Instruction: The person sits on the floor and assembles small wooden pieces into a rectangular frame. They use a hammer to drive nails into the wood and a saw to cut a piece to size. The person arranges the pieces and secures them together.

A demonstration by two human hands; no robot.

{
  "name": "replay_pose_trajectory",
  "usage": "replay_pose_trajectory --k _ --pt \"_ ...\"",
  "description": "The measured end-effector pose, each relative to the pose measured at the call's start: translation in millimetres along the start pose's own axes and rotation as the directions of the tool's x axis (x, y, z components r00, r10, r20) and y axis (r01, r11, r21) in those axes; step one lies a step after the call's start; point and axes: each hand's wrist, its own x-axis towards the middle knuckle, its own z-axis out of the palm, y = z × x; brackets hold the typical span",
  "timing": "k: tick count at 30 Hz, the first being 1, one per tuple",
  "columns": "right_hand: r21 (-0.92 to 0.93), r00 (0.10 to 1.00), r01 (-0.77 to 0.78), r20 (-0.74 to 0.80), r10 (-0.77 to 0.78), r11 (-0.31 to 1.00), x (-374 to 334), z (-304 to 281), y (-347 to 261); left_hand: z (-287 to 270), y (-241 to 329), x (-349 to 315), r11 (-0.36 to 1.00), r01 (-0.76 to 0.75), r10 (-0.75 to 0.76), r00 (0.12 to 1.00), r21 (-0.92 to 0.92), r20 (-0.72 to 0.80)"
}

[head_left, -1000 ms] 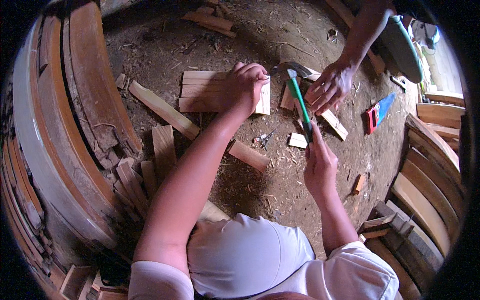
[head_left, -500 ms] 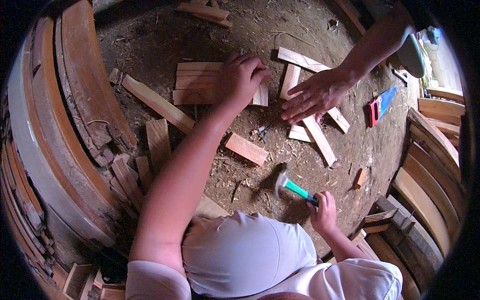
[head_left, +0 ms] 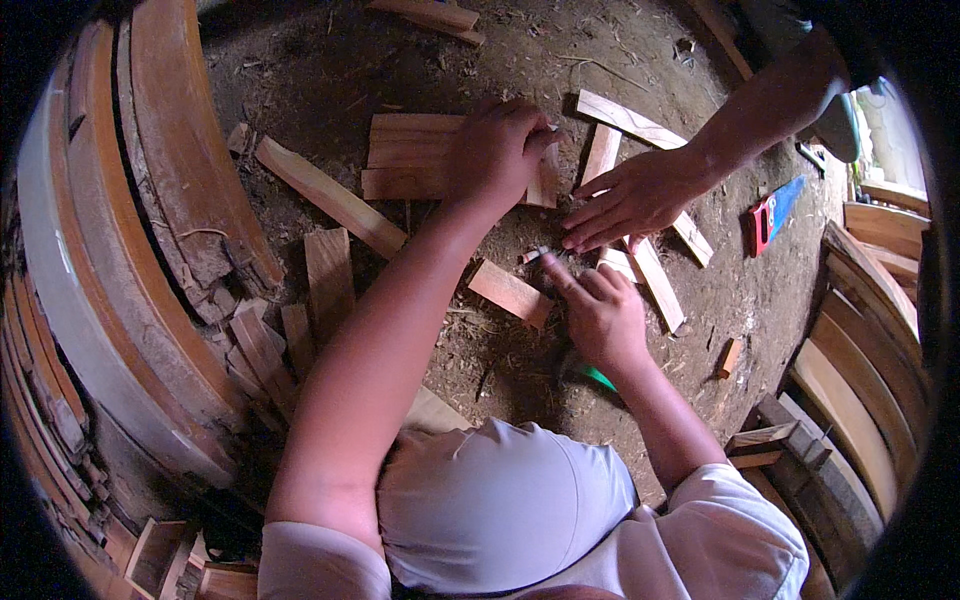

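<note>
Slatted wooden panel point(head_left: 415, 145) lies on the dirt floor point(head_left: 690, 390), its right end beneath the left hand point(head_left: 495, 155) and its boards showing to the left of those fingers. The left fingers are drawn narrow, thumb toward forefinger; blur prevents confirming whether anything is pinched there or how firmly the panel is touched.

The right hand point(head_left: 607, 312) has its forefinger extended and the other fingers bent. Its fingertip is blurred, just beside a small red-and-white item point(head_left: 531, 257); contact cannot be determined, nor can anything under the palm. A green handle point(head_left: 598, 377) shows below the right fingers, partly hidden by the hand; whether it is touched cannot be told. Left of the right fingers lies a short wood block point(head_left: 508, 292).

Above the right fingers, a co-worker's hand point(head_left: 645, 200) is spread over crossed wood strips point(head_left: 657, 285). A handsaw point(head_left: 775, 218) lies well apart, to the right of all fingers.

Handling assessment: the panel is judged light and stiff, dry rather than slippery, with thin boards liable to split near their ends. Recommended hold: flat fingers across the right-end crosspiece point(head_left: 541, 188), clear of rough edges.
</note>
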Motion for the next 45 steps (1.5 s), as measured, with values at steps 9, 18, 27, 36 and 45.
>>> replay_pose_trajectory --k 9,18,27,36,45 --pt "0.005 0.993 0.064 -0.101 -0.063 0.998 -6.7 -13.7 22.4 1.5 -4.1 1.8 1.0 -0.009 0.01 1.0 -0.013 0.014" --pt "-0.087 0.988 -0.064 -0.143 0.051 0.994 -4.9 -1.7 47.9 -1.9 -3.6 2.4 1.0 0.008 -0.008 1.0 -0.008 0.025" --pt "-0.036 0.998 0.012 -0.053 -0.014 0.999 -4.1 -8.2 31.4 4.0 -11.3 -0.8 0.994 0.039 -0.039 0.999 -0.098 0.007" --pt "0.037 0.992 -0.04 -0.116 0.044 0.999 -25.8 -8.4 34.8 -3.3 -2.5 -1.0 0.999 0.033 -0.033 0.998 0.007 0.051" --pt "0.25 0.983 -0.166 -0.038 0.181 0.954 -142.0 -7.9 10.2 -3.9 -0.7 -0.2 0.999 0.047 -0.046 0.997 -0.017 0.057"
